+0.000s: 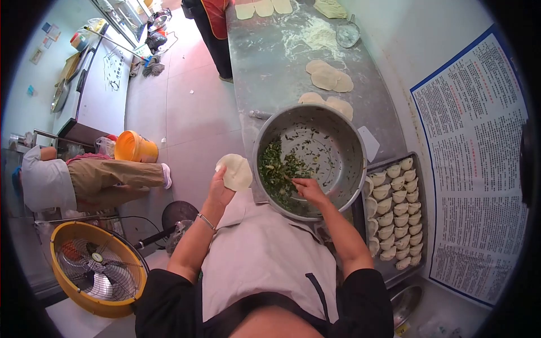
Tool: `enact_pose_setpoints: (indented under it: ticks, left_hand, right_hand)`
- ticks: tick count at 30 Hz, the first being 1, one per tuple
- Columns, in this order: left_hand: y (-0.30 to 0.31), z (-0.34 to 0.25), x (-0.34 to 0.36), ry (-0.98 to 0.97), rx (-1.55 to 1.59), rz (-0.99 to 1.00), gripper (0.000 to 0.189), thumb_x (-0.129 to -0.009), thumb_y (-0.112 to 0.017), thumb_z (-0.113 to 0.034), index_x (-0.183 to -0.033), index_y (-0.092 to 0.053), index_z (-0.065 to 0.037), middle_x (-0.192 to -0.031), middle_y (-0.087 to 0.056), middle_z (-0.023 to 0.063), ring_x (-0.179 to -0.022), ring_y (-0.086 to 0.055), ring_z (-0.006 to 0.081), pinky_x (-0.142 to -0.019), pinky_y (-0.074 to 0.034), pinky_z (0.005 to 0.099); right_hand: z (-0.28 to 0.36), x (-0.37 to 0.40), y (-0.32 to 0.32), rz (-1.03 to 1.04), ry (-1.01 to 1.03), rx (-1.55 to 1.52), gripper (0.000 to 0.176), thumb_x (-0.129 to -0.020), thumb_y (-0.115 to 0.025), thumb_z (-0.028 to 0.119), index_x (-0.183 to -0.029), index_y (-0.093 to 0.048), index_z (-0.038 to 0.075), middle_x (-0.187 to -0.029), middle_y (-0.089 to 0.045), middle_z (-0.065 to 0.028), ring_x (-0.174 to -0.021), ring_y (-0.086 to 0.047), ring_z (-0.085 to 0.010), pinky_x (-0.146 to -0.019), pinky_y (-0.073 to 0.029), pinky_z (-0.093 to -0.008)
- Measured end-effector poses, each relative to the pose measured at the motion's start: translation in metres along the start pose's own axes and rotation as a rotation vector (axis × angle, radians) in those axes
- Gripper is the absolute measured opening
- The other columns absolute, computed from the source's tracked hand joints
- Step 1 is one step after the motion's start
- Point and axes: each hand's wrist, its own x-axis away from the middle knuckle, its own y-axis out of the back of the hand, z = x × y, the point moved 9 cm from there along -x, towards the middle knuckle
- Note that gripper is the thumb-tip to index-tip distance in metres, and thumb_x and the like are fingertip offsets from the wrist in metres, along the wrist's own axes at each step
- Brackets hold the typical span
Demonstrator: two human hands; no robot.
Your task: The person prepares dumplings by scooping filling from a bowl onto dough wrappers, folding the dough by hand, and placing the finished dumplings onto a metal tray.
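Note:
On my left hand point(221, 188) lies a round dough wrapper point(237, 172), held up to the left of a large metal bowl point(344, 163). Chopped green filling point(276, 174) is heaped at the bowl's left side, with scraps spread over its bottom. My right hand point(309, 190) reaches into the bowl at the filling, its fingers closed round a thin tool, mostly hidden. Beyond the bowl, more wrappers point(329, 76) lie in overlapping piles on the metal table point(253, 73). A tray point(420, 169) of folded dumplings point(400, 208) stands right of the bowl.
Flour point(315, 36) and a scoop point(347, 35) are at the table's far end. One person point(51, 180) bends at the left; another person point(214, 34) stands beside the table. A yellow fan point(98, 267) stands lower left, an orange bucket point(135, 147) above it.

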Motion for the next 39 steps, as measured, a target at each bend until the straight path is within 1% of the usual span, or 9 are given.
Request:
enact_pose_setpoints:
  ticks: [4, 10, 16, 19, 25, 28, 31, 34, 39]
  left_hand:
    - [-0.027, -0.008, -0.003, -0.154, -0.159, -0.064, 0.039, -0.107, -0.043, -0.030, -0.139, -0.045, -0.008, -0.135, -0.058, 0.0123, -0.123, -0.059, 0.0302, -0.103, -0.050, 0.0502]
    - [-0.078, 0.027, -0.021, -0.202, -0.276, -0.085, 0.041, -0.108, -0.038, -0.033, -0.139, -0.044, -0.007, -0.135, -0.057, 0.0130, -0.123, -0.059, 0.0312, -0.103, -0.050, 0.0514]
    - [-0.111, 0.102, -0.056, 0.033, 0.009, 0.026, 0.040, -0.108, -0.031, -0.039, -0.131, -0.050, -0.012, -0.130, -0.058, 0.0133, -0.122, -0.056, 0.0333, -0.104, -0.045, 0.0576]
    - [-0.104, 0.112, -0.062, 0.095, 0.090, 0.029, 0.034, -0.108, -0.032, -0.036, -0.125, -0.053, -0.015, -0.126, -0.060, 0.0119, -0.118, -0.058, 0.0334, -0.103, -0.045, 0.0596]
    - [-0.107, 0.085, -0.052, 0.096, 0.032, 0.286, 0.033, -0.108, -0.035, -0.035, -0.127, -0.052, -0.015, -0.128, -0.061, 0.0107, -0.120, -0.060, 0.0312, -0.100, -0.051, 0.0528]
    - [-0.113, 0.065, -0.040, 0.048, -0.018, 0.278, 0.034, -0.109, -0.034, -0.036, -0.128, -0.052, -0.015, -0.127, -0.061, 0.0104, -0.120, -0.060, 0.0308, -0.101, -0.051, 0.0525]
    - [-0.112, 0.052, -0.036, 0.064, -0.014, 0.291, 0.042, -0.108, -0.033, -0.038, -0.133, -0.051, -0.010, -0.132, -0.060, 0.0133, -0.123, -0.058, 0.0316, -0.104, -0.049, 0.0523]
    - [-0.107, 0.034, -0.038, 0.017, -0.060, 0.238, 0.047, -0.108, -0.031, -0.040, -0.136, -0.049, -0.007, -0.134, -0.059, 0.0157, -0.125, -0.057, 0.0325, -0.106, -0.047, 0.0528]
    - [-0.107, 0.021, -0.036, -0.042, -0.096, 0.225, 0.051, -0.108, -0.027, -0.042, -0.138, -0.047, -0.005, -0.135, -0.058, 0.0165, -0.125, -0.056, 0.0334, -0.107, -0.046, 0.0532]
  right_hand:
    - [0.039, 0.044, -0.007, 0.102, -0.293, -0.395, 0.036, -0.100, -0.054, 0.010, -0.133, -0.061, -0.003, -0.073, -0.054, 0.0039, -0.062, -0.044, -0.0051, -0.056, -0.039, -0.0223]
    - [0.067, 0.065, 0.025, -0.101, 0.057, -0.352, 0.038, -0.099, -0.054, 0.008, -0.136, -0.061, 0.002, -0.075, -0.056, 0.0031, -0.062, -0.045, -0.0060, -0.056, -0.040, -0.0251]
    - [0.132, 0.112, 0.029, -0.568, 0.468, 0.443, 0.044, -0.096, -0.054, 0.004, -0.138, -0.061, 0.014, -0.077, -0.060, -0.0092, -0.068, -0.057, -0.0248, -0.062, -0.046, -0.0350]
    - [0.128, 0.116, 0.019, -0.549, 0.481, 0.399, 0.046, -0.094, -0.053, 0.003, -0.138, -0.061, 0.016, -0.080, -0.057, -0.0168, -0.074, -0.058, -0.0348, -0.068, -0.046, -0.0426]
    - [0.086, 0.089, 0.079, -0.603, 0.374, 0.473, 0.045, -0.095, -0.050, 0.009, -0.139, -0.059, 0.018, -0.092, -0.068, -0.0184, -0.086, -0.065, -0.0388, -0.075, -0.051, -0.0471]
    - [0.059, 0.066, 0.055, -0.320, 0.032, 0.721, 0.041, -0.096, -0.053, 0.014, -0.135, -0.062, 0.017, -0.094, -0.070, -0.0222, -0.088, -0.067, -0.0408, -0.077, -0.052, -0.0495]
    - [0.013, 0.025, 0.003, -0.240, 0.428, 0.306, 0.036, -0.097, -0.056, 0.014, -0.131, -0.065, 0.012, -0.078, -0.069, -0.0149, -0.070, -0.066, -0.0294, -0.063, -0.051, -0.0419]
    - [-0.006, 0.031, -0.009, 0.006, -0.159, -0.305, 0.034, -0.098, -0.057, 0.014, -0.131, -0.065, 0.006, -0.072, -0.061, -0.0020, -0.060, -0.054, -0.0115, -0.053, -0.043, -0.0289]
    - [0.086, 0.094, 0.031, -0.103, -0.049, -0.400, 0.036, -0.101, -0.055, 0.011, -0.136, -0.061, 0.005, -0.070, -0.052, 0.0054, -0.059, -0.042, -0.0032, -0.051, -0.034, -0.0207]
